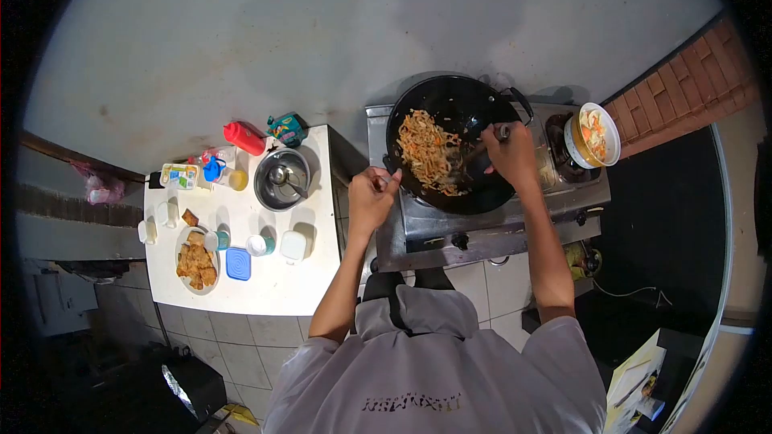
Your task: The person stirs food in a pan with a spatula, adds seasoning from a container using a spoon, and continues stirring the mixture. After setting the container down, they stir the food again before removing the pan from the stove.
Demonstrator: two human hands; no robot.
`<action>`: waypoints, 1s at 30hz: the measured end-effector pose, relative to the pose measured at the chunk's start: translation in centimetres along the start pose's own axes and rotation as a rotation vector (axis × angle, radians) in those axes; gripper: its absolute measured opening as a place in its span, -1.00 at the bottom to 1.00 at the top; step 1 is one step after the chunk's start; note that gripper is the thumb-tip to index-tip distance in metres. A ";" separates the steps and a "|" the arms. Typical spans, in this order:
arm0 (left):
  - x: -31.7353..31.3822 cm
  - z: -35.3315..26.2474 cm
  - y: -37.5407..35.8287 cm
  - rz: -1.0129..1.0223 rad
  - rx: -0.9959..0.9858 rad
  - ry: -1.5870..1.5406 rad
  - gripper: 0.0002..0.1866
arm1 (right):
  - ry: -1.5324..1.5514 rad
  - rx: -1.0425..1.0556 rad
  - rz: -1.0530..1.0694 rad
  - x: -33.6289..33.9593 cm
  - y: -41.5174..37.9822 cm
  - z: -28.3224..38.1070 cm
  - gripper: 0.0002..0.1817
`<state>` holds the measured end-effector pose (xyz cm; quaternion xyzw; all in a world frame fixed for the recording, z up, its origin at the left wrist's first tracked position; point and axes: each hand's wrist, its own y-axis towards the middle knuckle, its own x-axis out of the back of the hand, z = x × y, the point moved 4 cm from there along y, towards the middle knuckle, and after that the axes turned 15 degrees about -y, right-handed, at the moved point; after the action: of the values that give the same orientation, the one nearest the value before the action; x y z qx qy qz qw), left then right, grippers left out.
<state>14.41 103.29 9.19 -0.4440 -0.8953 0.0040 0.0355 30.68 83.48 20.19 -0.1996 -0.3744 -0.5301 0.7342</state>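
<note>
A black wok [434, 96] stands on the stove, with shredded food [426, 153] in orange and pale brown heaped in its left half. My left hand [372, 197] is closed at the wok's left rim, its fingers pinched around the side handle; a small pale bit shows between the fingertips. Over the wok's right half, my right hand [512, 157] is wrapped around a spatula [503, 133], whose handle end sticks out above the fist. The spatula's blade reaches toward the food and is hard to make out.
Right of the wok, a white bowl [572, 145] of sliced vegetables stands on the stove [434, 229]. On the white table [265, 293] at left are a steel bowl [264, 193] with a ladle, a red bottle [244, 138], a plate of fried food [195, 265] and several small containers.
</note>
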 end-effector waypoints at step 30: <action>0.1 -0.1 0.2 -0.077 0.006 0.037 -0.72 | -0.237 0.590 0.383 3.9 -7.7 2.6 -0.80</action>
<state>14.52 103.54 9.30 -0.4089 -0.9110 -0.0027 0.0534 23.29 80.06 23.99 -0.1059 -0.5493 -0.2254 0.7976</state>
